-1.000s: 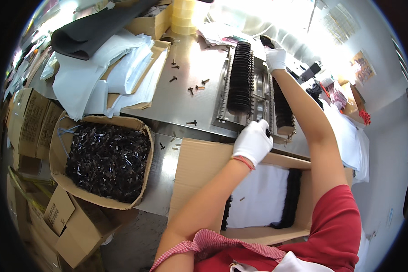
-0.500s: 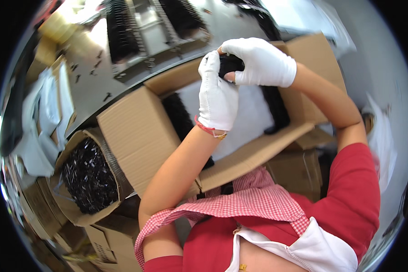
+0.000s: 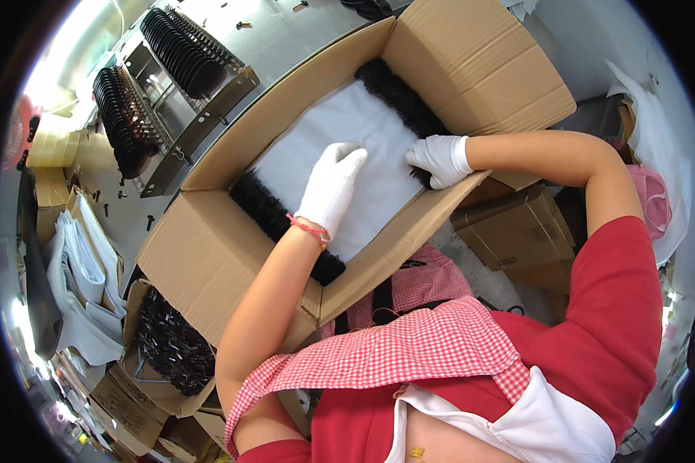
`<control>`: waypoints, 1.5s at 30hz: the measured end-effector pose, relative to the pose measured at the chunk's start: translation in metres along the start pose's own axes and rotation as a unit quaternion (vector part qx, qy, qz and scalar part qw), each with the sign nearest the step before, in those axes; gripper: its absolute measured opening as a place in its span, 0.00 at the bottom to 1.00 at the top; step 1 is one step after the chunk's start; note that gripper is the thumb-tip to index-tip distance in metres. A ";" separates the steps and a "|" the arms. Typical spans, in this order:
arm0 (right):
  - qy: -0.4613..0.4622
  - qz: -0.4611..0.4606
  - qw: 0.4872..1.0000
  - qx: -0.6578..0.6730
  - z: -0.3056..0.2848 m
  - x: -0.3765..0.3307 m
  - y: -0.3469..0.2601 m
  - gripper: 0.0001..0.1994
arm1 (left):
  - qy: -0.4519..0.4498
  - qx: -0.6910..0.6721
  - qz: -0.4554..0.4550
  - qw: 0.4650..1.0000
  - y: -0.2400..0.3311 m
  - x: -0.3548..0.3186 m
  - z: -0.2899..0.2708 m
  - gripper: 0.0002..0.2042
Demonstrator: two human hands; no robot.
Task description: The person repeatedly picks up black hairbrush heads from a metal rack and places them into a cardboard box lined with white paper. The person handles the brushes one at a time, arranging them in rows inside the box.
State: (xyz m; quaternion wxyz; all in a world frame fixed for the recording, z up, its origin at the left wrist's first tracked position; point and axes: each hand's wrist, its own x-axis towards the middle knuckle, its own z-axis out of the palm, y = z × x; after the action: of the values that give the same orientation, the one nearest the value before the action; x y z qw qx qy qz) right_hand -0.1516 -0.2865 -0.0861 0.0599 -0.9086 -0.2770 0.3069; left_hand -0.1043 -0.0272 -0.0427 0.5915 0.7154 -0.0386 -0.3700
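An open cardboard box (image 3: 243, 266) lies tilted before me, with a smooth white sheet (image 3: 309, 123) covering most of its inside. Rows of black, bristly pieces run along both ends, a left row (image 3: 264, 207) and a right row (image 3: 401, 96). My right hand (image 3: 440, 160), white-gloved, reaches over the near wall at the lower end of the right row. Its fingers are closed on a black bristly piece (image 3: 422, 176), mostly hidden under them. Over the sheet hovers or rests my left hand (image 3: 330, 185), also gloved, its fingers curled in with nothing visible in them.
Beyond the box, a metal rack (image 3: 201, 127) on the bench holds two rows of black parts, with loose screws (image 3: 150, 222) nearby. At left stand a carton of shiny black pieces (image 3: 174, 347) and folded white sheets (image 3: 81, 262). Tied cartons (image 3: 517, 224) sit at right.
My hands have parted from the black piece they held together above the box. The right has gone down to the right row with a black piece; the left has moved down-left over the sheet.
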 end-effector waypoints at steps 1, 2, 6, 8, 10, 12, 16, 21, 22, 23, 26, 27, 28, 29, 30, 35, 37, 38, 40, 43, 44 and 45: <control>-0.005 -0.003 1.000 -0.010 -0.001 0.000 -0.001 0.21 | 0.010 0.025 0.011 1.000 0.004 -0.001 -0.006 0.22; -0.010 -0.007 1.000 -0.021 -0.002 0.001 -0.004 0.22 | 0.020 0.050 0.022 0.998 0.007 0.000 -0.010 0.21; -0.009 -0.054 0.993 -0.106 0.012 0.014 -0.006 0.22 | 0.069 0.105 0.157 0.980 0.015 0.000 -0.038 0.19; 0.011 -0.218 0.966 -0.138 0.017 0.021 0.002 0.15 | 0.110 0.094 0.199 0.969 0.021 -0.003 -0.059 0.16; -0.041 -0.280 0.942 -0.178 0.012 0.026 0.004 0.10 | 0.175 0.091 0.238 0.951 0.024 -0.012 -0.087 0.12; -0.049 -0.328 0.936 -0.117 0.031 0.028 0.025 0.11 | 0.310 0.300 0.397 0.810 0.030 -0.018 -0.117 0.10; -0.009 -0.395 0.918 -0.037 0.034 0.027 0.027 0.11 | 0.431 0.476 0.464 0.610 0.041 -0.019 -0.201 0.19; -0.053 -0.386 0.921 -0.012 0.019 0.024 0.019 0.06 | 0.410 0.412 0.260 0.771 0.046 -0.019 -0.288 0.31; -0.058 -0.382 0.921 -0.052 0.018 0.025 0.017 0.06 | 0.376 0.376 0.237 0.813 0.038 -0.008 -0.313 0.31; -0.067 -0.375 0.921 -0.088 0.014 0.029 0.013 0.06 | 0.368 0.409 0.199 0.811 0.040 -0.010 -0.317 0.31; -0.096 -0.313 0.937 -0.124 0.022 0.028 0.011 0.08 | 0.335 0.477 0.157 0.797 0.058 0.001 -0.311 0.28; -0.090 -0.351 0.927 -0.094 0.019 0.031 0.012 0.09 | 0.324 0.489 0.148 0.796 0.057 0.003 -0.313 0.26; -0.080 -0.391 0.914 -0.068 0.015 0.037 0.014 0.10 | 0.319 0.503 0.139 0.791 0.056 0.003 -0.318 0.24; -0.050 -0.401 0.913 -0.055 0.021 0.036 0.019 0.11 | 0.286 0.488 0.133 0.814 0.058 0.008 -0.321 0.22; -0.015 -0.416 0.908 -0.049 0.024 0.037 0.023 0.12 | 0.261 0.477 0.124 0.830 0.061 0.010 -0.323 0.21; -0.076 -0.165 0.973 0.143 0.021 0.019 0.024 0.20 | 0.231 0.467 0.129 0.843 0.064 0.019 -0.319 0.24; -0.122 -0.097 0.969 0.194 0.016 0.016 0.027 0.19 | 0.215 0.454 0.112 0.857 0.064 0.016 -0.320 0.27; -0.144 -0.062 0.963 0.219 0.013 0.014 0.030 0.19 | 0.232 0.470 0.125 0.842 0.059 0.017 -0.322 0.27; -0.200 -0.035 0.949 0.241 -0.007 0.021 0.025 0.20 | 0.267 0.505 0.150 0.807 0.055 0.016 -0.323 0.28; -0.204 -0.008 0.939 0.277 -0.026 0.031 0.014 0.19 | 0.229 0.506 0.127 0.822 0.071 0.015 -0.307 0.27; -0.186 -0.013 0.943 0.277 -0.032 0.037 0.009 0.19 | 0.224 0.502 0.123 0.826 0.071 0.016 -0.305 0.27; -0.167 -0.025 0.947 0.271 -0.042 0.048 0.001 0.18 | 0.227 0.499 0.116 0.828 0.073 0.010 -0.305 0.27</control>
State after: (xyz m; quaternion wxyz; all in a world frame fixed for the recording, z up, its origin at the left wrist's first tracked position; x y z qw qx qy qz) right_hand -0.0945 -0.2590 -0.0777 0.2648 -0.7863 -0.2121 0.5164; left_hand 0.1066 0.1959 0.0241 0.1843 0.9672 -0.1654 -0.0559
